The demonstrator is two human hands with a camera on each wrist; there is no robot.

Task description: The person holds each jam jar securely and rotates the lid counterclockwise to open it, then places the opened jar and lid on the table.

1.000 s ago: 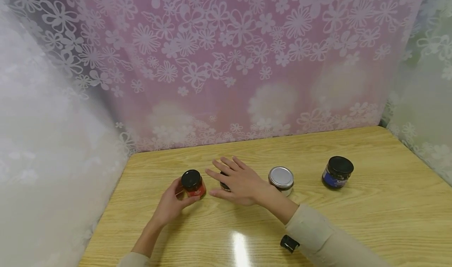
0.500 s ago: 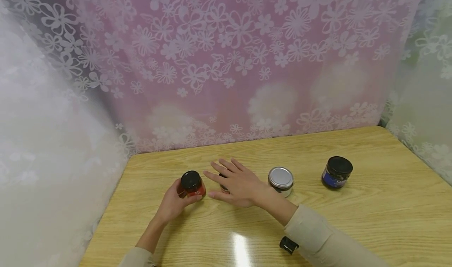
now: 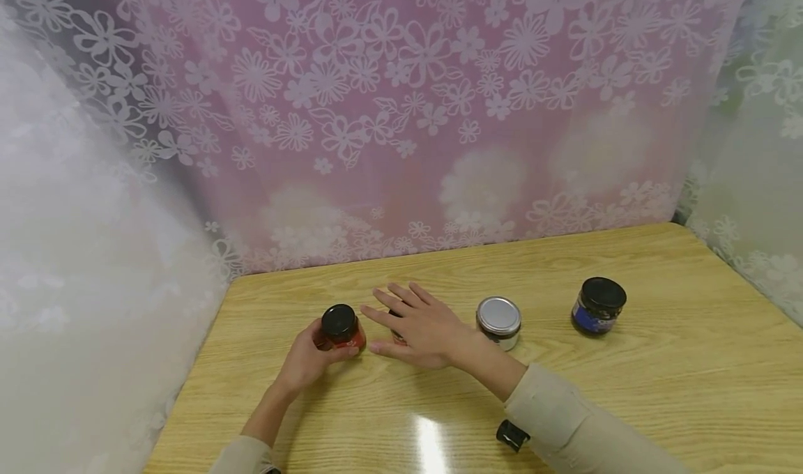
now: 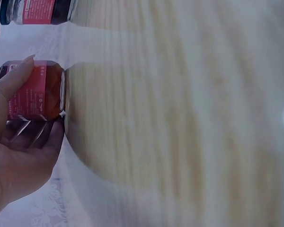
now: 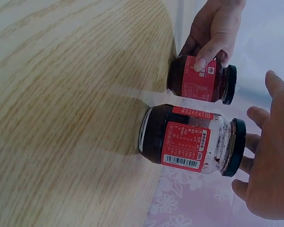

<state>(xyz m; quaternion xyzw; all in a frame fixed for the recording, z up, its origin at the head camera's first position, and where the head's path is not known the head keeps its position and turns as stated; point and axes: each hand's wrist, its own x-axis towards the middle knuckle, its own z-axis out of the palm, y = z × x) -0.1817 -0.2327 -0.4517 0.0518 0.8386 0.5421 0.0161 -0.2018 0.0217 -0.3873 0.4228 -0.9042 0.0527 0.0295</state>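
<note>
My left hand grips a small glass jar with a black lid and red label. Its thumb lies across the label in the left wrist view, the other fingers on the far side, and the jar stands upright on the table. My right hand is spread, palm down, over a second jar and hides most of it in the head view. The right wrist view shows that jar upright, half full of something dark, with a red barcode label. The right fingers are around and above its black lid.
A silver-lidded jar stands beside the right forearm. Farther right is a black-lidded jar with a blue label. A small black cylindrical object lies by the right sleeve. Floral curtains surround the wooden table.
Both hands and the jars stay nearly in place. The right hand has shifted very slightly down and left in the head view, its fingers still spread.
</note>
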